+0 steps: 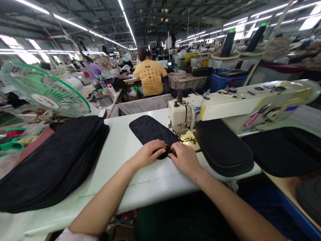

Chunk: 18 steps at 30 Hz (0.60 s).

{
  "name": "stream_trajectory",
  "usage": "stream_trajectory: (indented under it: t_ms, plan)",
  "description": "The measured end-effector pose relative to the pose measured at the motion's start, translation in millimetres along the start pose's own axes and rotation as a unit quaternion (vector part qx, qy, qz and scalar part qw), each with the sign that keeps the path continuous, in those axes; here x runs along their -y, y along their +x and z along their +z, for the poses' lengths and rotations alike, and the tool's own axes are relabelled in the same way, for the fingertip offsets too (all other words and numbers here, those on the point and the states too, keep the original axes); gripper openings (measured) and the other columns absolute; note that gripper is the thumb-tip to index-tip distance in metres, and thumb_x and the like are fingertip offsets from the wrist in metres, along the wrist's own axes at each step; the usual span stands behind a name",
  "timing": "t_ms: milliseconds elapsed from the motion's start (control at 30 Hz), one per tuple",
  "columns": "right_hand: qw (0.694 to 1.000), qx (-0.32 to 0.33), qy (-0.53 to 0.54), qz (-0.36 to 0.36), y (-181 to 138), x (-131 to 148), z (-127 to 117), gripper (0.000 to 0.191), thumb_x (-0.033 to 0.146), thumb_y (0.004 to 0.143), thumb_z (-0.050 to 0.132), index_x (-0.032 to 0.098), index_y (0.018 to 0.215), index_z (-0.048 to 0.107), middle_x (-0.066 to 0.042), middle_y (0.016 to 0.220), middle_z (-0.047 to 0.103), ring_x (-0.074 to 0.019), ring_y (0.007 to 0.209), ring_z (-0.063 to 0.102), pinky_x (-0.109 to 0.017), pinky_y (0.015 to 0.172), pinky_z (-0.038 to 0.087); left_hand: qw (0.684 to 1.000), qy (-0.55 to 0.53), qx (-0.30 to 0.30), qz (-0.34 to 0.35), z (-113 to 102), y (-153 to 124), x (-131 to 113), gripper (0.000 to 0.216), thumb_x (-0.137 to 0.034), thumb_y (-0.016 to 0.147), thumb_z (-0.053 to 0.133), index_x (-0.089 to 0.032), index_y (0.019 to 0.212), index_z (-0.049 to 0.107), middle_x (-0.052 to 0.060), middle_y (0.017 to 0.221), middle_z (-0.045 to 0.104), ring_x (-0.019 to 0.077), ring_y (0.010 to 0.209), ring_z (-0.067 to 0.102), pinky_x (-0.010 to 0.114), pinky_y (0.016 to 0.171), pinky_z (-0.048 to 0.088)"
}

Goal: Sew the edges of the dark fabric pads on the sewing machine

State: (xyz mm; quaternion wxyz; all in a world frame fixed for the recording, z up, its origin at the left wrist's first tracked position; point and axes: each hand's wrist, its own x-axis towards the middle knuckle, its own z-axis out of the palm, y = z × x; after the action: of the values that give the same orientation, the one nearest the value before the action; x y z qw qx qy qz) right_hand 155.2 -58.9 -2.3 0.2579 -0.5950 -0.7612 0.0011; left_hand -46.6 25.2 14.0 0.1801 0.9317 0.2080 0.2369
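A dark fabric panel with rounded corners lies on the white sewing table, its right edge beside the needle area of a sewing machine. My left hand rests on the panel's near part, fingers bent and thumb close to them, gripping the cloth. At the panel's near right edge, my right hand has its fingers curled around the edge, just in front of the lit metal needle plate. The fingertips of both hands almost meet. The needle itself is too small to make out.
At left lies a thick stack of dark panels, with a green fan behind it. A smaller stack of black panels sits right of the needle, under the machine arm. Further right are more black panels. A person in yellow sits ahead.
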Motion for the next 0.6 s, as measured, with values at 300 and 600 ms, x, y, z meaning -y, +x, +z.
stream_trajectory:
  t_ms: [300, 600]
  plan:
    - [0.995, -0.098, 0.031, 0.008, -60.5, -27.0, -8.2, 0.013, 0.023, 0.099, 0.053, 0.021, 0.088, 0.057, -0.001, 0.08, 0.063, -0.019, 0.073, 0.061, -0.031, 0.071, 0.04, 0.989, 0.143, 0.034, 0.031, 19.5, 50.5, 42.6, 0.04, -0.038, 0.1, 0.052, -0.015, 0.13, 0.064, 0.018, 0.136, 0.06, 0.0305, 0.127, 0.056, 0.051, 0.11, 0.046]
    - [0.993, -0.098, 0.061, 0.011, -60.5, -32.3, -0.6, 0.012, 0.019, 0.1, 0.05, 0.021, 0.091, 0.057, -0.003, 0.086, 0.062, -0.0201, 0.08, 0.061, -0.032, 0.076, 0.042, 0.967, 0.089, 0.137, 0.193, 12.7, 54.8, 27.2, 0.04, -0.021, 0.103, 0.038, -0.018, 0.136, 0.06, 0.017, 0.136, 0.059, 0.0279, 0.133, 0.049, 0.048, 0.113, 0.044]
